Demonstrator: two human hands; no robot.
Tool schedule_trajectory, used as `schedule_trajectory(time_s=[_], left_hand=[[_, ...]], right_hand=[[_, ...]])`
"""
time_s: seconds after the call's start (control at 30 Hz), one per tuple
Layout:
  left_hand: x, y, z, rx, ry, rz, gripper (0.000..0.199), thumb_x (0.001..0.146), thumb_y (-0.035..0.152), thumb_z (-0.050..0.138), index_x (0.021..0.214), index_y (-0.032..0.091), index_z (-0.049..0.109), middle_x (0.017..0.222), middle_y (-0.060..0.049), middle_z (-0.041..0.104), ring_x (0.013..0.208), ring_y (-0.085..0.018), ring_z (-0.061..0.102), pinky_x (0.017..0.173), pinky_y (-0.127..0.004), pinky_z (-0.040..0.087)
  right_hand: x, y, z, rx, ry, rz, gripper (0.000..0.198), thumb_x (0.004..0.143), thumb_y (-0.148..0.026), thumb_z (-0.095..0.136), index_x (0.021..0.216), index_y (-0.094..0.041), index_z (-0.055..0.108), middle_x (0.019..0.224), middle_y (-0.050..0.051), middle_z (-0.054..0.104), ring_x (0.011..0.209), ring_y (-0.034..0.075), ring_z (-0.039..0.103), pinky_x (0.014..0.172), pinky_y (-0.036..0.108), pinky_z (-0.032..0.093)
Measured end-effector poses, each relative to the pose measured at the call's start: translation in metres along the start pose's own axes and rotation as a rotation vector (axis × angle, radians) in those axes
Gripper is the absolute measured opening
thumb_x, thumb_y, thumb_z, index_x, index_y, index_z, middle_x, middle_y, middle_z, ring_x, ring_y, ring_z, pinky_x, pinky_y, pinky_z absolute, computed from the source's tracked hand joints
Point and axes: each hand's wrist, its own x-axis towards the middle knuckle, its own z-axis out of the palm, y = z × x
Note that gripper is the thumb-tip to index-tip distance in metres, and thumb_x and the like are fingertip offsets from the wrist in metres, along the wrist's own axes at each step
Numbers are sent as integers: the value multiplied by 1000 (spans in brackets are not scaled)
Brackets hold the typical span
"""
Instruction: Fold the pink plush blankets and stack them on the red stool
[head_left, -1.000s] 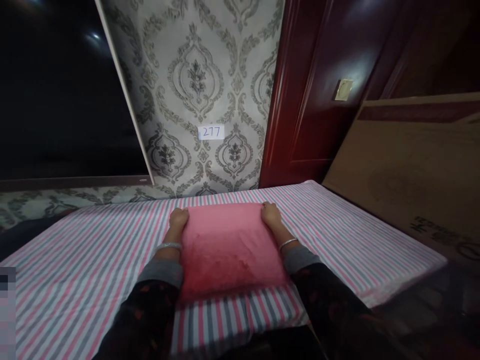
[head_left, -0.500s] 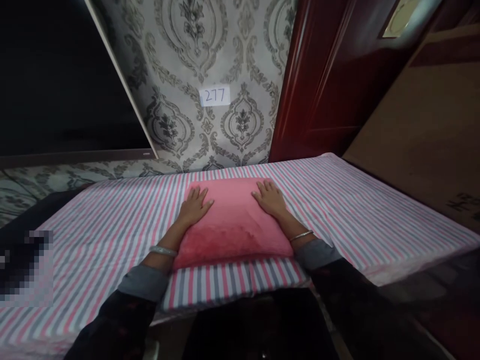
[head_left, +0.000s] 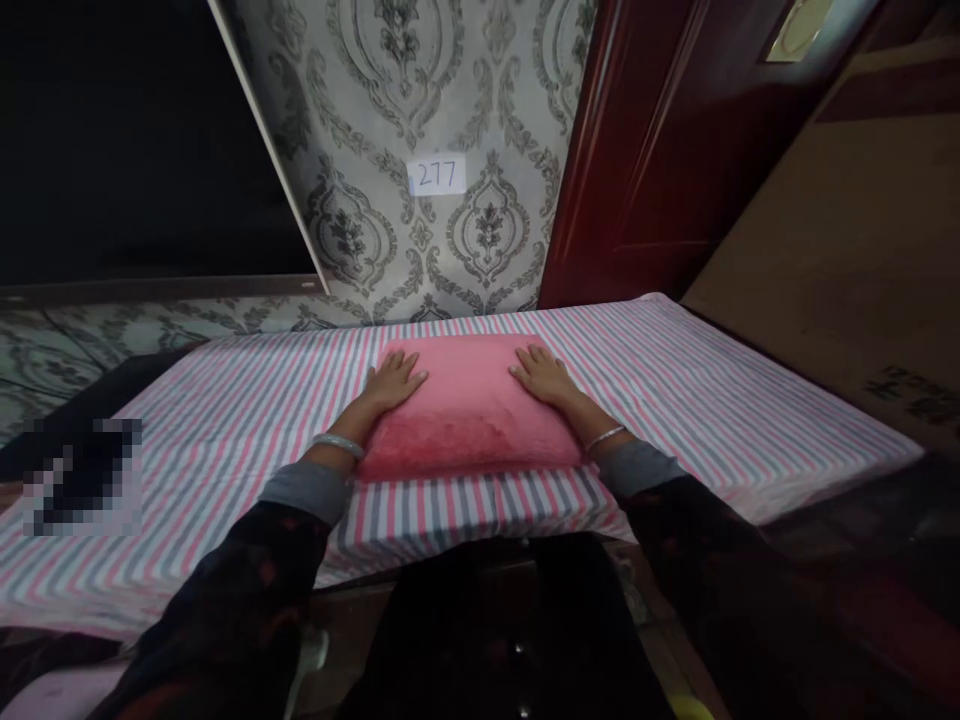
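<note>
A pink plush cushion [head_left: 469, 400] lies flat on the striped cloth [head_left: 262, 400], close to the front edge in the middle. Its front part looks darker and more ruffled than the smooth back part. My left hand [head_left: 394, 381] rests palm down on the cushion's left side, fingers spread. On the cushion's right side my right hand [head_left: 544, 374] lies flat the same way, fingers stretched out. Neither hand grips the cushion. Each wrist wears a bangle.
Behind the cloth stands a patterned wall with a paper label [head_left: 436, 174] reading 277. A large dark screen [head_left: 150, 150] is at the left, a dark red door [head_left: 637, 150] at the back right. A big cardboard box [head_left: 847, 250] leans along the right side.
The camera view has shifted, so the cushion and cloth sit slightly higher in the picture. Both hands remain flat on the cushion, in nearly the same places.
</note>
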Motion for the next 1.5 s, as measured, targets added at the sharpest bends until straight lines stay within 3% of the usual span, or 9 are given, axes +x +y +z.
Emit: schedule_trajectory(time_s=[0.1,0.23,0.4,0.77,0.9,1.0,1.13,1.3,1.5], left_hand=[[-34,11,-2,56,96,123,66,101,55,27,157,20,31,166,-15,21,154,-32,16,120,-61,17],[-80,21,22,113,226,384,61,101,56,29,156,29,32,166,-7,26,154,-30,17,122,-60,13],[-95,18,48,174,253,319,63,101,55,31,156,24,33,165,-11,27,153,-34,20,120,-63,16],[-115,-2,58,118,353,433,66,101,56,29,154,19,37,162,-14,34,149,-31,30,121,-55,21],[-132,-13,64,139,386,489,81,91,66,48,154,17,35,160,-17,37,147,-36,33,120,-59,21],[-140,-25,65,150,414,394,75,91,52,57,155,21,32,158,-16,40,146,-37,34,118,-65,21],[-147,-42,63,90,460,356,74,89,28,57,156,19,29,162,-17,32,150,-37,27,117,-60,32],[-152,-49,61,36,474,352,70,85,11,47,152,21,33,160,-15,35,140,-30,47,110,-47,47],[-155,-49,54,60,594,312,56,84,16,49,140,22,48,145,-12,55,132,-30,55,109,-47,49]], right_hand=[[-39,-6,0,-25,71,-72,59,106,-49,26,157,-19,33,163,16,28,150,33,23,117,57,23],[-87,-9,20,-57,164,-259,57,104,-54,32,155,-29,38,163,8,29,150,34,21,118,57,22],[-101,3,44,-51,226,-295,56,104,-52,35,155,-27,40,162,6,32,150,31,24,119,51,21],[-125,51,64,171,351,-449,77,94,-64,51,156,-21,36,164,13,26,152,33,15,121,53,24],[-136,64,67,285,350,-450,83,91,-44,63,160,-25,21,166,12,18,150,32,25,117,52,34],[-139,65,70,335,341,-399,89,85,-19,58,161,-29,15,167,10,15,146,31,33,113,50,42],[-140,62,74,358,365,-374,96,76,-6,51,161,-31,14,168,7,13,146,31,34,109,50,46],[-136,62,76,375,433,-420,95,71,-1,47,159,-30,22,165,9,20,147,29,32,113,51,42],[-134,65,65,318,513,-407,85,69,0,46,150,-26,44,150,8,49,135,27,47,112,49,44]])
